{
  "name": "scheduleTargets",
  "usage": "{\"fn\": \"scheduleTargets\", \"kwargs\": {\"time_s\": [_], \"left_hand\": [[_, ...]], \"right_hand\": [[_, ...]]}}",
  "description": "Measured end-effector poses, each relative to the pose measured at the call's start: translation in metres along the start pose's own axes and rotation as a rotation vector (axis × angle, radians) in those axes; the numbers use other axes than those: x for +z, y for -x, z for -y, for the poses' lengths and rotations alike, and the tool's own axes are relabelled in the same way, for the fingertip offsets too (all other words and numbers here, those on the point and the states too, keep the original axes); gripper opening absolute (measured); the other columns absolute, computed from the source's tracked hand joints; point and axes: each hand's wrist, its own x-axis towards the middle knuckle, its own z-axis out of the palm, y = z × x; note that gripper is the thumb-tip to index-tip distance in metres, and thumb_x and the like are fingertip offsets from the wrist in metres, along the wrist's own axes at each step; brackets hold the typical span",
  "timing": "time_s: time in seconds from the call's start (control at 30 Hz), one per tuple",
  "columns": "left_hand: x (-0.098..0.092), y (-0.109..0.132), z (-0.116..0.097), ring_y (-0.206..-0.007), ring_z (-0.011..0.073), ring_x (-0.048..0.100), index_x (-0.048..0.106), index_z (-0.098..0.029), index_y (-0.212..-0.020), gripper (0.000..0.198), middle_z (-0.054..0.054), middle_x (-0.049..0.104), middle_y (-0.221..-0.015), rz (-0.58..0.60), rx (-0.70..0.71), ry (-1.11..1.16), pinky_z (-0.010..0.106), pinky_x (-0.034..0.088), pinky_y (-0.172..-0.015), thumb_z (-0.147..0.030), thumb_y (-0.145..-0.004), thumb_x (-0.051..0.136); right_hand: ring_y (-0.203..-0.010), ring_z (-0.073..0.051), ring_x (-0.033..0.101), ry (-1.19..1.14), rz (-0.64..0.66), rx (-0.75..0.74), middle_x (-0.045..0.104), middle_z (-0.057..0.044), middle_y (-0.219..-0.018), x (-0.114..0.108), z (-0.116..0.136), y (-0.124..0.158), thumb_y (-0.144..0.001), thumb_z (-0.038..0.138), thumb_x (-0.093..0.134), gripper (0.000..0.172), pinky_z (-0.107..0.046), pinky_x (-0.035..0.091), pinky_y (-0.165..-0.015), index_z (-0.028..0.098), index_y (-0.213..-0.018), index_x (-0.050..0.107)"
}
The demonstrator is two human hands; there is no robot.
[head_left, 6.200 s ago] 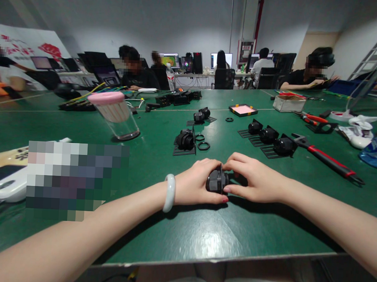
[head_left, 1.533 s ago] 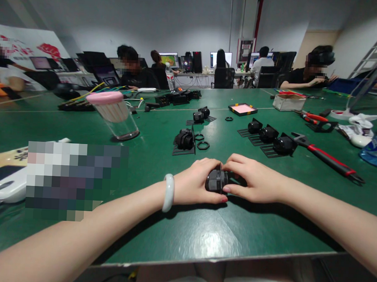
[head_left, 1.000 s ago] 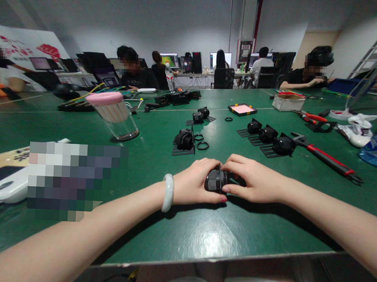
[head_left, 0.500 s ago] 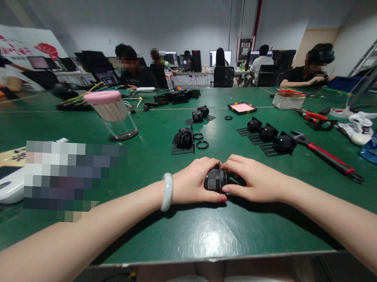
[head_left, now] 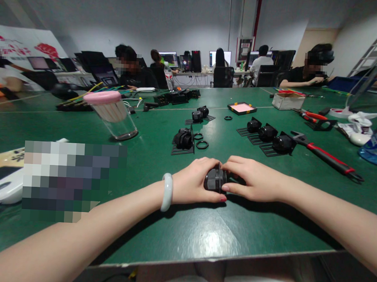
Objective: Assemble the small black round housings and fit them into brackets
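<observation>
Head view: blk cable gland sits btwn hands, over green table, long axis approx. L–R. L hand wraps hex body; R hand closed on opp. end, thumb in front. Both touching; neither nearer.

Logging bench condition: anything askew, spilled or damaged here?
No spill or damage stands out. The pink-lidded cup left of the left hand appears to lean, though its base looks flat on the green table; lens distortion may explain that. The black part, partly hidden by that hand and the right hand, can't be fully judged.
</observation>
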Motion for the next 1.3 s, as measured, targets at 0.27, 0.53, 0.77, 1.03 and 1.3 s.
{"fn": "scheduleTargets", "kwargs": {"time_s": [0.27,0.53,0.77,1.03,1.3], "left_hand": [[-0.0001,0.0000,-0.0001,-0.082,0.0207,0.052,0.047,-0.017,-0.094,0.051,0.004,0.055,-0.088,0.010,-0.008,0.020,0.031,0.041,-0.074,-0.050,-0.058,0.063],[0.0007,0.0004,0.0016,-0.083,0.0210,0.052,0.047,-0.017,-0.095,0.053,0.005,0.055,-0.089,-0.004,0.022,0.014,0.031,0.040,-0.074,-0.051,-0.059,0.063],[0.0002,0.0003,0.0017,-0.084,0.0216,0.051,0.046,-0.015,-0.099,0.057,0.006,0.054,-0.091,0.012,0.023,0.008,0.032,0.040,-0.076,-0.053,-0.060,0.061],[0.0011,0.0001,0.0023,-0.085,0.0217,0.051,0.046,-0.015,-0.099,0.056,0.006,0.054,-0.091,0.016,0.017,-0.004,0.032,0.040,-0.077,-0.052,-0.059,0.062],[0.0013,0.0002,0.0027,-0.083,0.0213,0.051,0.046,-0.015,-0.099,0.056,0.005,0.054,-0.089,0.013,0.025,-0.025,0.031,0.039,-0.075,-0.053,-0.060,0.061]], "right_hand": [[-0.070,-0.015,0.049,-0.010,-0.013,0.001,0.050,-0.005,-0.080,0.0004,-0.0005,-0.0002,-0.078,0.035,0.050,0.026,-0.027,0.038,-0.063,0.015,-0.095,0.051],[-0.075,-0.017,0.049,-0.005,-0.044,0.017,0.050,-0.006,-0.086,0.0032,-0.0004,0.0007,-0.071,0.038,0.057,0.035,-0.029,0.040,-0.067,0.014,-0.094,0.048],[-0.076,-0.016,0.047,-0.033,-0.104,-0.038,0.048,-0.005,-0.089,0.0024,-0.0011,0.0011,-0.067,0.030,0.061,0.035,-0.027,0.040,-0.065,0.016,-0.094,0.044],[-0.078,-0.016,0.048,-0.023,-0.085,-0.030,0.047,-0.005,-0.091,0.0032,-0.0032,0.0009,-0.070,0.032,0.058,0.033,-0.028,0.041,-0.068,0.016,-0.095,0.044],[-0.080,-0.017,0.049,-0.033,-0.073,-0.008,0.047,-0.006,-0.093,0.0021,-0.0031,0.0008,-0.073,0.034,0.056,0.033,-0.029,0.042,-0.071,0.016,-0.098,0.046]]}}
